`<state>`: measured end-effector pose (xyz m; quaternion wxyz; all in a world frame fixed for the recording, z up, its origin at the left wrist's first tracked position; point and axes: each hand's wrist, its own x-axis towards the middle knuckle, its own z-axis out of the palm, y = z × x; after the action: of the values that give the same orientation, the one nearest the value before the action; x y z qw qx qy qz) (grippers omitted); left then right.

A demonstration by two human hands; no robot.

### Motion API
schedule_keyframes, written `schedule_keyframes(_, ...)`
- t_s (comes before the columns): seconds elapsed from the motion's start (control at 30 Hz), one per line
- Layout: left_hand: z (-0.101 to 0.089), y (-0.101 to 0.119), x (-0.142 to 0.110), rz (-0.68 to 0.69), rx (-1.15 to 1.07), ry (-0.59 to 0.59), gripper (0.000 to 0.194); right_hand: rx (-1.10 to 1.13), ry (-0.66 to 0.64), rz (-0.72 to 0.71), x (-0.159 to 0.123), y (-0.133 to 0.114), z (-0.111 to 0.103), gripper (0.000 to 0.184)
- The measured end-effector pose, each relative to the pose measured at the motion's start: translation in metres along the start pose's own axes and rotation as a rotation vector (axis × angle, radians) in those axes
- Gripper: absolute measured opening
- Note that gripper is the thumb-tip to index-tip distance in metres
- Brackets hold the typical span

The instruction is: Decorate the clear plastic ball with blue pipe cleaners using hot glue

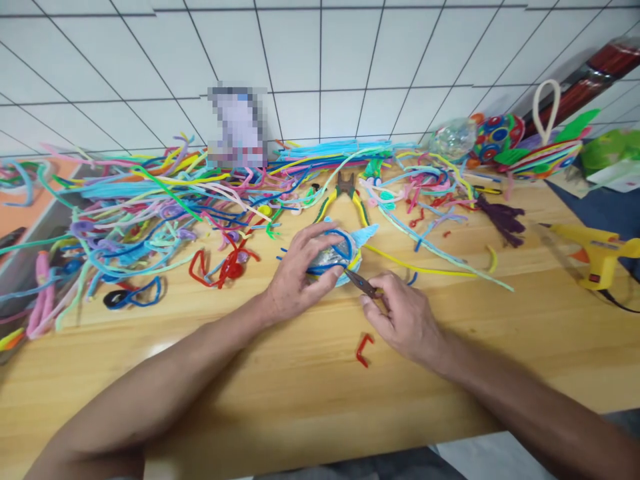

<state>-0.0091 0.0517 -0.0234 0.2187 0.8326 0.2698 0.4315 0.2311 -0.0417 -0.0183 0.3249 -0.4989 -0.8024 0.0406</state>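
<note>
My left hand (305, 267) is wrapped over a clear, rounded ornament (327, 257) trimmed with blue pipe cleaner, pressing it to the wooden table. A light blue pointed piece (365, 235) sticks out from its upper right. In my right hand (403, 313) are needle-nose pliers (363, 283), their dark jaws touching the ornament's lower right edge near my left thumb. My right fingers hide most of the pliers' handles. A yellow pipe cleaner (425, 268) runs rightward from beside the ornament. Close to my right hand lies a small bent red piece (364, 350).
Tangled pipe cleaners (150, 207) cover the table's back left. Yellow-green handled pliers (345, 190) lie just beyond the ornament. A yellow glue gun (595, 253) rests at right, and a decorated ball (497, 137) sits by the tiled wall. A blurred-out object (237, 127) leans there too.
</note>
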Motion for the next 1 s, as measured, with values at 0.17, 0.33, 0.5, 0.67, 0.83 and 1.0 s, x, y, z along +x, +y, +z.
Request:
schedule_keyframes(0.17, 0.0006, -0.0016, -0.0002, 0.025, 0.000, 0.021, 0.042, -0.045, 0.054, -0.042, -0.0016, 0.0037, 0.0052, 0.009)
schedule_keyframes(0.33, 0.0005, -0.0010, 0.0003, 0.027, -0.006, 0.023, 0.042, -0.102, 0.047, -0.061, -0.0022, 0.0032, 0.0066, 0.008)
schedule_keyframes(0.5, -0.0004, -0.0001, 0.0001, 0.021, 0.015, 0.010, 0.042, -0.116, 0.027, -0.058, -0.0014, 0.0017, 0.0060, 0.008)
schedule_keyframes(0.67, -0.0007, -0.0007, -0.0007, 0.007, 0.030, -0.003, 0.044, -0.141, -0.005, -0.054, -0.0020, 0.0014, 0.0061, 0.007)
schedule_keyframes(0.83, -0.0004, -0.0003, -0.0006, 0.021, 0.027, 0.008, 0.042, -0.117, -0.045, -0.032, -0.0030, 0.0003, 0.0049, 0.008)
schedule_keyframes(1.0, -0.0002, 0.0001, 0.0000, 0.022, 0.025, 0.011, 0.043, -0.116, -0.072, -0.030, -0.0024, -0.0002, 0.0035, 0.008)
